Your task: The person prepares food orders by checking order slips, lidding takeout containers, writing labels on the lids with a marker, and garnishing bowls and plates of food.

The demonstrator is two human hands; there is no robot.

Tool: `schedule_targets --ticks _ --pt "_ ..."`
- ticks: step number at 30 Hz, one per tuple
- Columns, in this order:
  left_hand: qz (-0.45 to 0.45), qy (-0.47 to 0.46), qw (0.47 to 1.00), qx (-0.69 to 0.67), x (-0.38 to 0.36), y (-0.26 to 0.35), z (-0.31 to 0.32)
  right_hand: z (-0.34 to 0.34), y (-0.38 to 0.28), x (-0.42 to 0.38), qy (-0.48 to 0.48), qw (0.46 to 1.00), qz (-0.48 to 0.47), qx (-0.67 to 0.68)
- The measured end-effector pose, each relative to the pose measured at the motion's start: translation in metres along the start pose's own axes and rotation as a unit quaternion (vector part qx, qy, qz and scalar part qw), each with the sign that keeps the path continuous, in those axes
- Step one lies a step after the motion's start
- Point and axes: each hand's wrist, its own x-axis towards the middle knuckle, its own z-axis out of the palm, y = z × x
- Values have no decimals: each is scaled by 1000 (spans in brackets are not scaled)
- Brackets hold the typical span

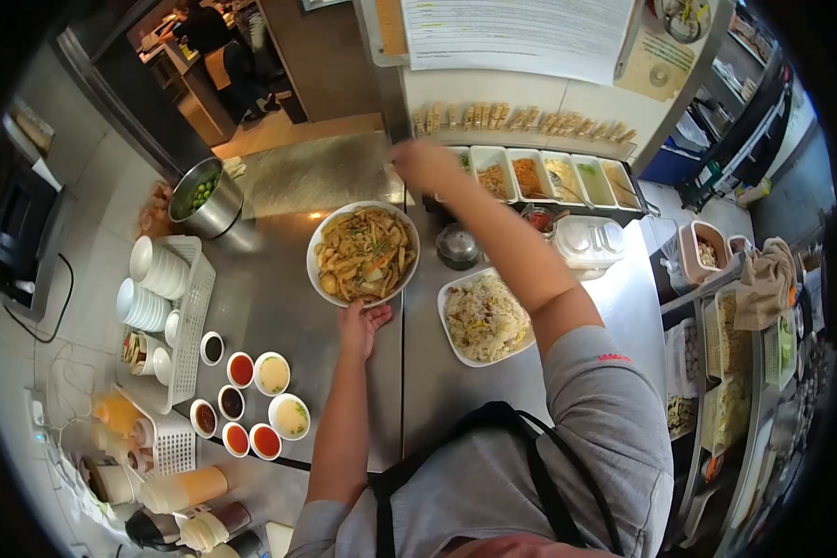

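Steadying the bowl [363,253] at its near rim, our left hand [360,327] is clamped on it, thumb up at the edge and the other fingers just below. The bowl is near the middle of the steel worktop [279,219], beside the seam, and from our right hand [428,167] it lies nearer our body and a little to the left. Being round, it has no long axis; the left hand touches it, while the right is apart from it, up beyond its far rim. The right hand is blurred, so we cannot tell whether its fingers are together or apart, or whether they pinch anything. The bowl is white and heaped with glossy, yellow-brown food in sauce, with thin green bits scattered on top. Right of it, nearer the worktop's near edge, a white dish [444,321] holds rice [484,319]. The topping tubs [514,174] line up towards the far right corner, close to our right forearm [502,228], and small sauce cups [272,374] cluster towards the near left corner.
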Motion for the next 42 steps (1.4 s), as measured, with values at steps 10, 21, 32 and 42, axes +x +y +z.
schedule_targets --ticks 10,21,32,42 --pt "-2 15 1000 4 1 1 0 -104 177 -1 165 931 111 -306" --pt "6 26 1000 -10 2 -2 1 -36 -8 -34 76 977 -52 -194" --pt "7 164 986 3 25 31 1 26 -31 -4 97 989 -20 -110" --pt "-3 160 986 46 120 107 -51 -90 60 -99 141 977 -105 125"
